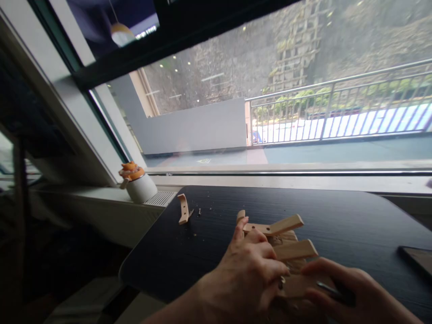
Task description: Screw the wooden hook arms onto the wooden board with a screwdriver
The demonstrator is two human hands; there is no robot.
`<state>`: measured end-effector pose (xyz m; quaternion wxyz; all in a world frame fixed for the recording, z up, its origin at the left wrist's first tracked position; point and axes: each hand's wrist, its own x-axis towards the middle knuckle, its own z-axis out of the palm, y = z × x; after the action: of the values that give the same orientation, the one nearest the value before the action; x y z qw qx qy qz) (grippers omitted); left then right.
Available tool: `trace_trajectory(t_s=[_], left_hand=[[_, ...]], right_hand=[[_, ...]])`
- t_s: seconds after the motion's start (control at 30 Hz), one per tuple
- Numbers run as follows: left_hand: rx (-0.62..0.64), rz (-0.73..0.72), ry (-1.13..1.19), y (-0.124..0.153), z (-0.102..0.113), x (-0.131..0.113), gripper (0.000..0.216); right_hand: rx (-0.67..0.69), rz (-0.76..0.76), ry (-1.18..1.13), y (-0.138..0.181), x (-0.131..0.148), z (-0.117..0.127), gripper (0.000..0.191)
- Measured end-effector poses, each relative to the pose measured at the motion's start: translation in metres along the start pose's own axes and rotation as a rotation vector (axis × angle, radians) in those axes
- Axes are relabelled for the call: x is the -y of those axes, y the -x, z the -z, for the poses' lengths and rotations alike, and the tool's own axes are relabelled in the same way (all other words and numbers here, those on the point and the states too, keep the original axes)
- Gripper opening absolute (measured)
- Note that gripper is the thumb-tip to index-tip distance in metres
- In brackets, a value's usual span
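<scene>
My left hand point(251, 265) grips a light wooden assembly point(295, 249) at the front of the dark table, its index finger stretched along one curved slat. This slat point(286, 225) has dark screw holes and an upturned end; another raised piece lies nearer me. Close to my left fingers is a small metal part point(281, 282), perhaps a screw. My right hand point(351, 288) is closed around a screwdriver point(332, 292) with a dark handle and a metal shaft, low over the wood. Its tip is hard to make out. My hands hide much of the assembly.
On the black table point(324, 202), a loose curved wooden piece point(184, 209) with holes lies at the far left, beside small screws point(199, 211). A dark flat device point(416, 261) rests at the right edge. A grey pot with an orange figure point(141, 186) stands on the sill.
</scene>
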<state>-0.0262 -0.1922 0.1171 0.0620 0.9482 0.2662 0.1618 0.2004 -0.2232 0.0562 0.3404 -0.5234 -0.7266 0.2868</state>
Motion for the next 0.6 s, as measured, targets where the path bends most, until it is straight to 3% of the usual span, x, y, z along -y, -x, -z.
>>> trace_trajectory(t_s=[0.2, 0.4, 0.6], left_hand=[[0.04, 0.004, 0.001, 0.006, -0.014, 0.002, 0.012], [-0.013, 0.021, 0.101, 0.009, -0.032, 0.008, 0.008], [-0.047, 0.012, 0.115, 0.011, -0.038, 0.011, 0.009]], right_hand=[[0.013, 0.018, -0.012, 0.001, 0.011, 0.0, 0.014], [0.0, -0.012, -0.015, 0.001, 0.007, -0.002, 0.015], [0.08, -0.039, -0.058, 0.001, 0.009, 0.0, 0.018]])
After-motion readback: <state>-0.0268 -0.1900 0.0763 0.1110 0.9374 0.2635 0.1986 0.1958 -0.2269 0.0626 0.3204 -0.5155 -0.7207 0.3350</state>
